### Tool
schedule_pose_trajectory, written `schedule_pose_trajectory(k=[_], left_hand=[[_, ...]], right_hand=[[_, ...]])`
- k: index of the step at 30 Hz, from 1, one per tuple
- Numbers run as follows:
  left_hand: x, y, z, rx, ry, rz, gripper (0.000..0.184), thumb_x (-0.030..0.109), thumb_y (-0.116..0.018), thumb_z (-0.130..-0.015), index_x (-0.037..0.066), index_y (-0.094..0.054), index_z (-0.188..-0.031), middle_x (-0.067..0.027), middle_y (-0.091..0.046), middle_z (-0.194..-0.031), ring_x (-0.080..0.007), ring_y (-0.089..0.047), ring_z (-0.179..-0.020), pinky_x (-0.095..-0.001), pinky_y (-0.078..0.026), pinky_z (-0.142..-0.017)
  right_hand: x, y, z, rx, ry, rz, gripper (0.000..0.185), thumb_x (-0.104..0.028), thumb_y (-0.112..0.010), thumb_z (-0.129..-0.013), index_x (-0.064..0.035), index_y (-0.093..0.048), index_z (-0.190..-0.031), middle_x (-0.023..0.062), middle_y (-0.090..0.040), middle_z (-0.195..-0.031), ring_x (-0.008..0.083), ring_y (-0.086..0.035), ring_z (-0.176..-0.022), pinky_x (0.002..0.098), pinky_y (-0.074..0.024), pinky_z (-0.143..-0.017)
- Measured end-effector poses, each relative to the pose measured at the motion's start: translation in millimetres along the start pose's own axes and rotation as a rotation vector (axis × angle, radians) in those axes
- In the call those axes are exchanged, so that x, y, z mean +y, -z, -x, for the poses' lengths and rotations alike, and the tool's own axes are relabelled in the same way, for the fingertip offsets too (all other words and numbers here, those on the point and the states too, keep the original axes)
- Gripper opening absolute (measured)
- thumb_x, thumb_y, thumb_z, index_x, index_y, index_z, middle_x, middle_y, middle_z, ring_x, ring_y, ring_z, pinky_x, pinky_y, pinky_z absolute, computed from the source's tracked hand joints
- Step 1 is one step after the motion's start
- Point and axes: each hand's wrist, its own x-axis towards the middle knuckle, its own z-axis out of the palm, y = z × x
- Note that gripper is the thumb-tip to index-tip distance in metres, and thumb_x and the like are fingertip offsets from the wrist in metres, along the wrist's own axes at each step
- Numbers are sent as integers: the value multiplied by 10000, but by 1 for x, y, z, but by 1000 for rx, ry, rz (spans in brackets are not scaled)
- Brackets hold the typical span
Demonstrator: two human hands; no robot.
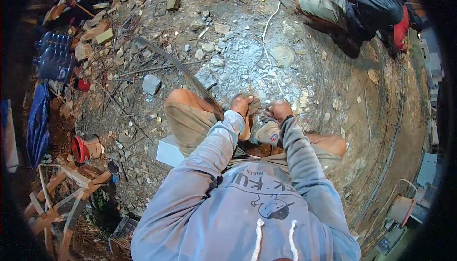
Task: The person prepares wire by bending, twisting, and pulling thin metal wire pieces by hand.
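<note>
My left hand [242, 104] curls against a lump [255, 104] at twelve o'clock; my right hand [279, 110], just past twelve, curls too; what either pinches, I cannot tell; I judge this close handwork over rubble [238, 66]; the next move calls for steadiness.

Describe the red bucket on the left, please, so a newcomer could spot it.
Start at the wooden frame, lower left. Just above it, right of the blue tarp, is the red bucket. Its open mouth and larger size set it apart from the red item farther up.
</note>
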Motion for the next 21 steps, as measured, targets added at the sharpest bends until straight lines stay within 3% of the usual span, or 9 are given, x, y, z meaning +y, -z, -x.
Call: schedule_pose_trajectory(k=[1,2,5,7,8,10,13,17,21], left_hand=[[1,0,3,17,24,-6,139,111,-499,-858,7,-561,-928,-128,-618,-865,-225,-634,-734,-296,-518,-579],[3,0,5,32,48,-14,144,133,-514,-850,5,-571,-886,-124,-618,-827,-213,-632,-695,-288,-510,-559],[10,5,6,123,22,-100,217,204,-551,-830,-12,-569,-842,-113,-605,-761,-196,-613,-642,-281,-479,-514],[29,16,8,214,-42,-366,247,229,-565,-817,-16,-571,-844,-128,-606,-757,-215,-605,-648,-309,-475,-535],[38,22,10,303,-105,-629,278,255,-578,-805,-20,-574,-846,-142,-607,-754,-234,-598,-654,-338,-471,-555],[49,28,16,744,-562,-910,299,290,-572,-799,0,-589,-870,-176,-612,-805,-333,-590,-731,-397,-454,-641],[63,38,-2,896,-864,-1143,338,353,-566,-795,20,-612,-834,-194,-606,-855,-362,-562,-873,-438,-407,-784],[76,29,-8,778,-539,-1434,424,442,-538,-796,31,-638,-825,-203,-607,-920,-361,-541,-939,-500,-362,-825],[79,9,-2,530,-360,-1539,630,560,-322,-862,37,-668,-918,-226,-618,-944,-360,-545,-1004,-515,-52,-1069]], right_hand=[[-18,38,11,-23,65,63,119,-42,-542,-778,46,-607,-733,157,-618,-755,261,-632,-663,320,-525,-560],[-9,18,7,-22,66,63,119,-42,-542,-778,46,-607,-733,157,-618,-755,261,-632,-663,320,-525,-560],[10,-30,-1,204,-34,-814,130,38,-476,-769,102,-585,-795,176,-608,-748,247,-635,-657,286,-534,-588],[-15,11,8,132,-500,-1290,167,-119,-569,-755,11,-654,-817,133,-658,-775,220,-659,-670,325,-520,-596],[-24,25,11,134,-501,-1293,167,-119,-569,-755,11,-654,-817,133,-658,-775,220,-659,-670,325,-520,-596],[-34,41,15,234,-530,-1319,221,-2,-472,-721,56,-630,-866,157,-656,-767,209,-667,-670,282,-528,-590],[-29,39,12,249,-480,-1175,230,-5,-498,-711,46,-631,-891,158,-655,-763,224,-667,-676,286,-530,-604],[-29,41,11,310,-422,-1146,202,-9,-547,-709,39,-632,-886,166,-649,-762,220,-666,-677,295,-521,-581],[-43,76,23,268,-381,-1165,171,10,-513,-743,46,-621,-870,170,-633,-745,219,-665,-686,299,-516,-582]])
